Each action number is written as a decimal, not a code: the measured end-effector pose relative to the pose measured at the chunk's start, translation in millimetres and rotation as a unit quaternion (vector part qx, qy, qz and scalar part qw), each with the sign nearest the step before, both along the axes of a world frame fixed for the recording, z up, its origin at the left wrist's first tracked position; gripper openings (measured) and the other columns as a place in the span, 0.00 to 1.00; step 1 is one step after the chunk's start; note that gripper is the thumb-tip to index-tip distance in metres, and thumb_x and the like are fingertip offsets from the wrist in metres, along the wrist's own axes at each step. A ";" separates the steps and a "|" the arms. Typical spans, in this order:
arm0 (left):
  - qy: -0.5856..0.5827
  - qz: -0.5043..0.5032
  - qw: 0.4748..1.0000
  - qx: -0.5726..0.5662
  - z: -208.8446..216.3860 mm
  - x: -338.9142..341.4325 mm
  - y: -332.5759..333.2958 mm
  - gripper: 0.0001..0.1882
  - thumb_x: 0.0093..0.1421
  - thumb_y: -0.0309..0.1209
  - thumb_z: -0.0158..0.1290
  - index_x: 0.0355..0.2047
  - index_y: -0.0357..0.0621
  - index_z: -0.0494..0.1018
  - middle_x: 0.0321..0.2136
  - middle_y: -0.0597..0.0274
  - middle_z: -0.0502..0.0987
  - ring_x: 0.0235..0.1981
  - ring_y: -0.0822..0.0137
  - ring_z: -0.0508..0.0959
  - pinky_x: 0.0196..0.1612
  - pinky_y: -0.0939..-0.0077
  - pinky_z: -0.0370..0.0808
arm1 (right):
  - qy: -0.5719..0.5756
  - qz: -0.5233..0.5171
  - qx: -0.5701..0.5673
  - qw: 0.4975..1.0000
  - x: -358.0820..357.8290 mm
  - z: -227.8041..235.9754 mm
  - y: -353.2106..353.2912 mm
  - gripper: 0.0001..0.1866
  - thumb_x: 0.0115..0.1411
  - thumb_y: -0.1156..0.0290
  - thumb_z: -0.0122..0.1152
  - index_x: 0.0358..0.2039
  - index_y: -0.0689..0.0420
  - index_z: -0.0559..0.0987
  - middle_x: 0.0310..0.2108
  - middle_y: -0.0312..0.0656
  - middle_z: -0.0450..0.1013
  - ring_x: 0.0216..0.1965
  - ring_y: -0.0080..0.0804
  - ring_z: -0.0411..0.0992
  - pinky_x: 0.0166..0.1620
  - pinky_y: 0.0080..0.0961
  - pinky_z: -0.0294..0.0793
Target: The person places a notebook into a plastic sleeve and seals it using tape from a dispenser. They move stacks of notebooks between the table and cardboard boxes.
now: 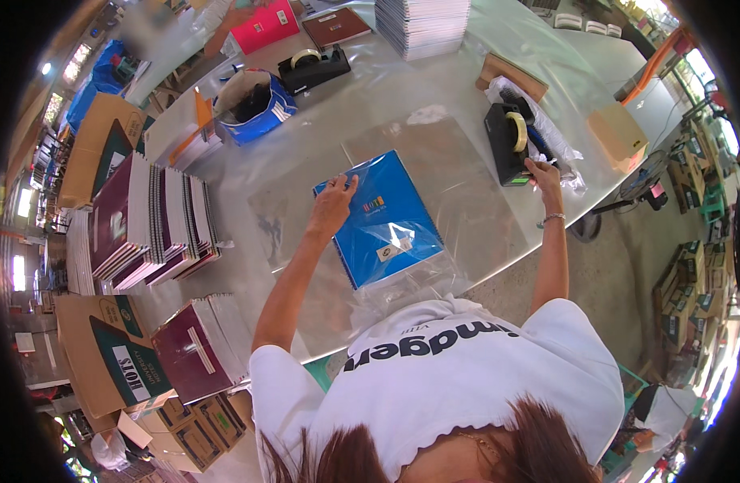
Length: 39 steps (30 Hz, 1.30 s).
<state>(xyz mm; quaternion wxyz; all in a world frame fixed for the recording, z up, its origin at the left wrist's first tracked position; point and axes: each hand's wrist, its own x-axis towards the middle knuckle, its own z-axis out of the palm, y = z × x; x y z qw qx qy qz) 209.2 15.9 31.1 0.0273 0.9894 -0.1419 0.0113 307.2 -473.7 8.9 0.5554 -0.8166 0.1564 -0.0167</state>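
"Along the near side of the desk (370, 92), what's lying there?"

"Loose clear film (402, 291), thin and crinkled, at the lower edge of a blue notebook (384, 221). That sits angled before the person, flat and square-cornered, coils down its left side, glossy film over its cover."

"And the hands?"

"The left hand (335, 200) rests loosely spread on its upper left part. Off to the right, the right hand (537, 171) is drawn narrow at a black tape dispenser (499, 153); whether it pinches tape, I can't tell."

"Which step, then?"

"Wrapping, I'd judge, at fetching tape. Next calls for a clean tear, with the slick film held flat."

"Farther off?"

"A tall notebook stack (422, 28), pale and ridged."
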 end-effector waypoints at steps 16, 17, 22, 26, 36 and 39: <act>-0.073 0.032 0.996 -0.045 -19.2 -2.2 -19.3 0.27 0.50 0.17 0.47 0.53 0.45 0.70 0.53 0.61 0.66 0.55 0.57 0.66 0.60 0.61 0.58 | -0.037 -0.096 0.090 0.991 -60.0 -34.9 -8.5 0.11 0.59 0.67 0.61 0.29 0.62 0.75 0.23 0.39 0.73 0.22 0.25 0.73 0.24 0.21 0.76; -0.073 0.036 0.996 -0.042 -14.2 -4.8 -17.8 0.27 0.50 0.17 0.47 0.53 0.45 0.70 0.53 0.61 0.66 0.55 0.57 0.66 0.60 0.61 0.58 | -0.058 -0.115 -0.052 0.990 -57.1 -35.3 -2.4 0.10 0.58 0.67 0.60 0.29 0.62 0.75 0.22 0.38 0.72 0.20 0.24 0.72 0.22 0.21 0.75; -0.075 0.040 0.989 -0.118 -10.8 -16.0 -21.3 0.25 0.52 0.19 0.47 0.52 0.42 0.70 0.51 0.57 0.70 0.57 0.59 0.65 0.61 0.57 0.55 | 0.010 -0.005 0.067 0.998 -64.3 -19.6 52.8 0.13 0.59 0.63 0.60 0.30 0.62 0.76 0.21 0.35 0.71 0.17 0.19 0.68 0.20 0.16 0.69; -0.080 0.067 0.987 -0.120 -16.2 -23.8 -16.3 0.26 0.51 0.19 0.47 0.53 0.43 0.69 0.54 0.57 0.69 0.57 0.59 0.65 0.62 0.56 0.53 | 0.047 0.210 0.173 0.961 -42.6 32.0 189.5 0.16 0.59 0.58 0.60 0.29 0.60 0.77 0.22 0.33 0.71 0.20 0.16 0.67 0.23 0.13 0.67; -0.075 0.084 0.984 -0.135 -18.5 -33.4 -27.4 0.28 0.54 0.22 0.47 0.57 0.47 0.65 0.56 0.57 0.67 0.58 0.61 0.65 0.60 0.52 0.55 | 0.053 0.306 0.022 0.950 -21.7 7.6 323.8 0.15 0.55 0.61 0.64 0.23 0.62 0.79 0.17 0.36 0.74 0.14 0.18 0.67 0.17 0.17 0.66; -0.079 0.105 0.979 -0.157 -23.2 -29.8 -24.5 0.24 0.58 0.28 0.46 0.57 0.48 0.64 0.54 0.57 0.68 0.56 0.60 0.67 0.58 0.51 0.57 | 0.009 0.306 -0.051 0.951 -21.3 2.7 329.4 0.18 0.53 0.60 0.66 0.17 0.62 0.77 0.15 0.37 0.74 0.13 0.19 0.69 0.17 0.17 0.67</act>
